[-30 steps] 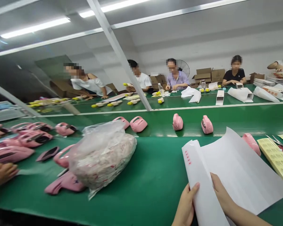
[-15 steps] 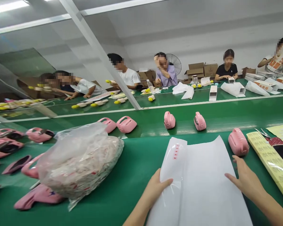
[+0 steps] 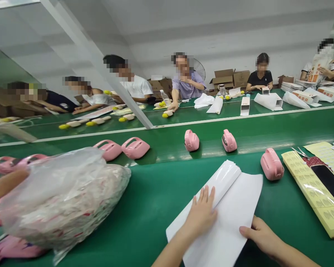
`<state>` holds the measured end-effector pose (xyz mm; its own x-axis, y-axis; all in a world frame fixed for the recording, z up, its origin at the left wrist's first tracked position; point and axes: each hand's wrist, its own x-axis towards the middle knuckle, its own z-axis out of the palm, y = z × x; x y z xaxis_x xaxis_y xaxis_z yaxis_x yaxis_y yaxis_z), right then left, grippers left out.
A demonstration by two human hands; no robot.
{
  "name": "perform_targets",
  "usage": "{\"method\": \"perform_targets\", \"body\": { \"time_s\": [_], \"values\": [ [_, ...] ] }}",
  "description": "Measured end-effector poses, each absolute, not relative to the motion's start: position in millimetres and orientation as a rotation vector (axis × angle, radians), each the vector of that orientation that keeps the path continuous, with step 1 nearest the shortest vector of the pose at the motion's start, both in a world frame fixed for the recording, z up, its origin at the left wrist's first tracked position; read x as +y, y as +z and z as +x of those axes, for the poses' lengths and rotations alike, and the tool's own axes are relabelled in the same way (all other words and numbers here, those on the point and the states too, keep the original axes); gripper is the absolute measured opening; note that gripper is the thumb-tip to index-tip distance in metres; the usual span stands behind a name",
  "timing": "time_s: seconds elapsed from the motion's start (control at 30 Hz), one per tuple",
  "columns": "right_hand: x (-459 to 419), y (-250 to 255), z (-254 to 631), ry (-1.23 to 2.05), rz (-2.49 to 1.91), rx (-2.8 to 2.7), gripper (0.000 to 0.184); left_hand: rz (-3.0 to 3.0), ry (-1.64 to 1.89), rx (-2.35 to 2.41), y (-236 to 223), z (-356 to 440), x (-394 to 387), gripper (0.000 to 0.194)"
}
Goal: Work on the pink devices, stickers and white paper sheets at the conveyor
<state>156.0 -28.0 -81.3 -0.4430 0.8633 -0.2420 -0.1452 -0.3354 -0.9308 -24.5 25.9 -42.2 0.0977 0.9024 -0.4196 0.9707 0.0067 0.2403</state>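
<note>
A glossy white sheet lies in front of me on the green work surface, turned at an angle, with a folded or rolled band along its left side. My left hand rests on that band, fingers stretched out and palm down. At the sheet's right edge my right hand grips the paper, thumb on top and the other fingers partly hidden underneath. Beyond the sheet, a pink rounded plastic shell with a handle stands near its upper right.
To the left sits a clear plastic bag full of small pieces; a co-worker's arm reaches in behind it. Yellow sticker sheets, a phone and tweezers lie right. More pink shells line the green belt. Co-workers sit opposite.
The sheet has turned clockwise, and its left band is pressed down. My left hand moved from the left edge onto it; my right hand, previously spread beside the sheet, now grips its right edge.
</note>
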Motion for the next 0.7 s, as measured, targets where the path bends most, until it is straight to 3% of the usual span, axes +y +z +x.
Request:
{"method": "perform_targets", "body": {
  "time_s": [0.13,0.27,0.33,0.47,0.63,0.7],
  "values": [
    [-26.5,-83.5,160.6,1.903,-0.952,-1.174,0.064,1.854,-0.149,1.756,-36.4,-56.8,43.8,0.056],
    [-25.6,-83.0,163.9,1.933,-0.971,-1.17,0.051,1.74,-0.105,1.896,-31.1,-66.2,63.1,0.086],
    [-24.8,-82.1,163.5,1.932,-0.997,-1.147,0.048,1.738,-0.142,1.921,-26.6,-57.3,65.6,0.078],
    [-20.4,-84.2,152.9,1.876,-1.058,-1.086,0.038,1.919,-0.18,2.013,-20.9,-13.4,46.7,0.044],
    [-14.0,-83.9,138.3,1.829,-1.139,-0.844,0.028,2.158,-0.348,1.708,-25.9,16.4,13.1,0.062],
    [-14.1,-80.4,136.9,1.886,-1.075,-0.67,0.038,2.158,-0.381,1.437,-26.4,6.7,9.2,0.066]
  ]
}}
